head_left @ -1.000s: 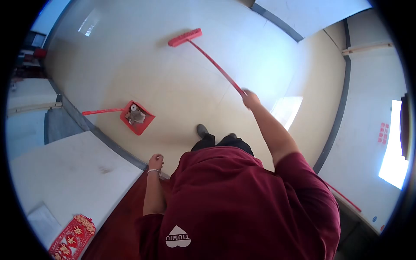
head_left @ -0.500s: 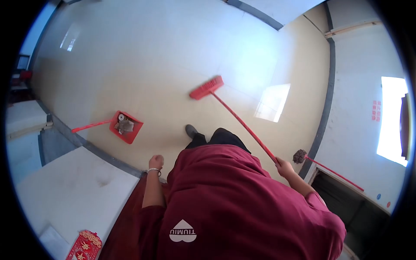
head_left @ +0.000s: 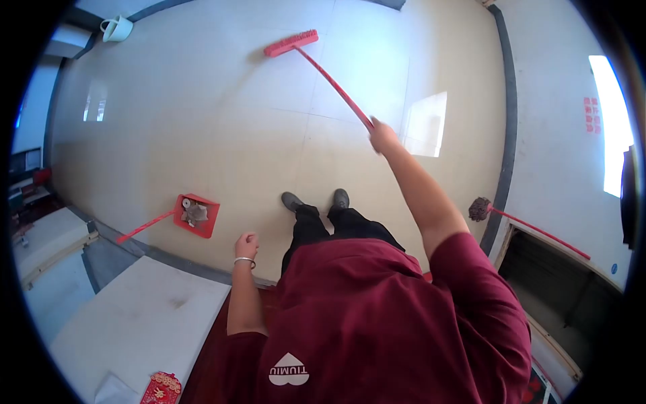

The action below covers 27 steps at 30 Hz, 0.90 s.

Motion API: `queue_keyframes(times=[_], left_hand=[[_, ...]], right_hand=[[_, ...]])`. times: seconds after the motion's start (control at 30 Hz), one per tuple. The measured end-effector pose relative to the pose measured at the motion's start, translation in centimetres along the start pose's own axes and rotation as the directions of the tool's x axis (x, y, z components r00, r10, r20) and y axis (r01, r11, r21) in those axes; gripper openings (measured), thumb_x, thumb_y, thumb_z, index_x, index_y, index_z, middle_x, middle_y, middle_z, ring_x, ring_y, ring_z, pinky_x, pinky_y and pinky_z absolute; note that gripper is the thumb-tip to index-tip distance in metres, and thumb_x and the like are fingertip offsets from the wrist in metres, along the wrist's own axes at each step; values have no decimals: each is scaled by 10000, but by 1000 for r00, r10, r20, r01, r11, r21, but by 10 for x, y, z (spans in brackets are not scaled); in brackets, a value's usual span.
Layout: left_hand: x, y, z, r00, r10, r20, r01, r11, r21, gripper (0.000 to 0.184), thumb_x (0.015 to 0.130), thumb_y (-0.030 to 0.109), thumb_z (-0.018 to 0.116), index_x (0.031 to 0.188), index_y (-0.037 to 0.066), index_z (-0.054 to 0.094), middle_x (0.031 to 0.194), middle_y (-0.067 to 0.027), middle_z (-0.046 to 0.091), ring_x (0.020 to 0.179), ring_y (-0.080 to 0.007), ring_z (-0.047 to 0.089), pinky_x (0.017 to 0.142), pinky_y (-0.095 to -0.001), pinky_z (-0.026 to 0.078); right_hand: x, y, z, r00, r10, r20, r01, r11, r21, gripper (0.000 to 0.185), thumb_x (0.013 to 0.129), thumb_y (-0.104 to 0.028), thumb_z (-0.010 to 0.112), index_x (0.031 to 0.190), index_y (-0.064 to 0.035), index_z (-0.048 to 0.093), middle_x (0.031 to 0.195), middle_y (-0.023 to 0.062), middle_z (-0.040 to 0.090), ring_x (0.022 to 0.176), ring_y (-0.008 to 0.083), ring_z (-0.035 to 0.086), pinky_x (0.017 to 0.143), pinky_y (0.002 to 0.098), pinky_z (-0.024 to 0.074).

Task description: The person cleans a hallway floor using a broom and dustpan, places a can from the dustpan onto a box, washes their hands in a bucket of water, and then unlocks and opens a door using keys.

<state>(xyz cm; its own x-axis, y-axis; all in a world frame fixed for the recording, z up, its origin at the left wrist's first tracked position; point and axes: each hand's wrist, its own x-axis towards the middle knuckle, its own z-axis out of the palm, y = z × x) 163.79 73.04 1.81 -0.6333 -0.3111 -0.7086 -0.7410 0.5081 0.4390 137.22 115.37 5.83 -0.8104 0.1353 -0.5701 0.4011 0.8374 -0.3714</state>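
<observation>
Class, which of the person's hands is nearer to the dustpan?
Left. The left hand hangs just right of the dustpan; the right hand is farther right, gripping the broom.

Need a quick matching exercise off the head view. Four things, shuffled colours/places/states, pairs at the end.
Column 1
1. broom
2. dustpan
3. mop head
4. bucket

Column 2
A. pale, at the upper left of the view
B. red, with litter in it
C. gripped by the right hand
D. grey-brown, at the right of the view

Pairs: 1-C, 2-B, 3-D, 4-A
</observation>
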Motion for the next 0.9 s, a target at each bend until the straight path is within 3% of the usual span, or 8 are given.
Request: queue_keyframes(times=[0.17, 0.27, 0.37, 0.5, 0.67, 0.77, 0.83, 0.9], left_hand=[[-10, 39, 36, 994, 98, -53, -105, 983, -149, 146, 759, 141, 586, 875, 53, 579, 628, -40, 556, 502, -104, 503, 448, -243, 411], [-14, 41, 57, 999, 49, 20, -46, 992, -121, 137, 761, 149, 587, 859, 54, 576, 619, -35, 550, 493, -102, 487, 441, -238, 395], [-30, 31, 69, 996, -10, 92, 11, 1000, -17, 135, 763, 160, 573, 848, 56, 575, 617, -36, 550, 490, -103, 490, 428, -232, 389], [-39, 9, 77, 959, -192, 209, 196, 981, 1, 162, 753, 190, 555, 843, 57, 577, 632, -48, 554, 494, -119, 522, 399, -240, 401], [5, -30, 79, 958, 62, 280, -138, 955, 261, 187, 746, 193, 559, 871, 56, 577, 672, -60, 566, 495, -131, 536, 390, -256, 417], [3, 53, 68, 966, 61, 251, -140, 940, 312, 192, 758, 173, 562, 902, 46, 573, 697, -61, 578, 517, -128, 541, 410, -256, 426], [8, 110, 66, 971, 25, 238, -98, 949, 299, 197, 764, 159, 562, 919, 38, 570, 711, -61, 585, 537, -127, 546, 433, -256, 436], [15, 139, 66, 938, 261, 229, -307, 932, 192, 201, 773, 124, 557, 943, 17, 559, 752, -68, 599, 583, -125, 551, 500, -251, 452]], right_hand=[[36, 14, 4, 980, -14, 199, 17, 1000, -16, 296, 828, -120, 398, 1116, -57, 425, 626, 159, 559, 448, 220, 552, 375, 329, 436], [-41, 156, 38, 996, -69, 51, 75, 989, -127, 477, 831, -154, 384, 1297, -164, 287, 825, 206, 589, 727, 329, 589, 632, 436, 456], [-181, 235, 3, 960, 149, 238, -117, 983, -144, 475, 830, -196, 411, 1287, -208, 283, 912, 229, 570, 848, 379, 552, 720, 459, 430], [-303, 272, -40, 745, 507, 434, -647, 709, 281, 278, 791, -232, 486, 943, -11, 560, 549, 76, 503, 372, 135, 475, 320, 280, 368], [-350, 269, -55, 767, 540, 348, -636, 562, 529, 275, 799, -251, 504, 757, 15, 561, 499, 47, 469, 351, 131, 439, 308, 269, 351], [-317, 283, -41, 807, 561, 185, -521, 527, 671, 267, 814, -247, 494, 750, 5, 554, 470, 39, 451, 326, 126, 413, 295, 270, 335], [-267, 274, -39, 834, 551, 31, -392, 551, 737, 292, 836, -248, 476, 1012, -26, 544, 480, 37, 458, 327, 119, 419, 288, 259, 321], [-201, 282, -35, 797, 600, -72, -388, 599, 700, 436, 834, -302, 492, 1242, -170, 419, 511, 63, 487, 371, 145, 447, 328, 292, 357]])
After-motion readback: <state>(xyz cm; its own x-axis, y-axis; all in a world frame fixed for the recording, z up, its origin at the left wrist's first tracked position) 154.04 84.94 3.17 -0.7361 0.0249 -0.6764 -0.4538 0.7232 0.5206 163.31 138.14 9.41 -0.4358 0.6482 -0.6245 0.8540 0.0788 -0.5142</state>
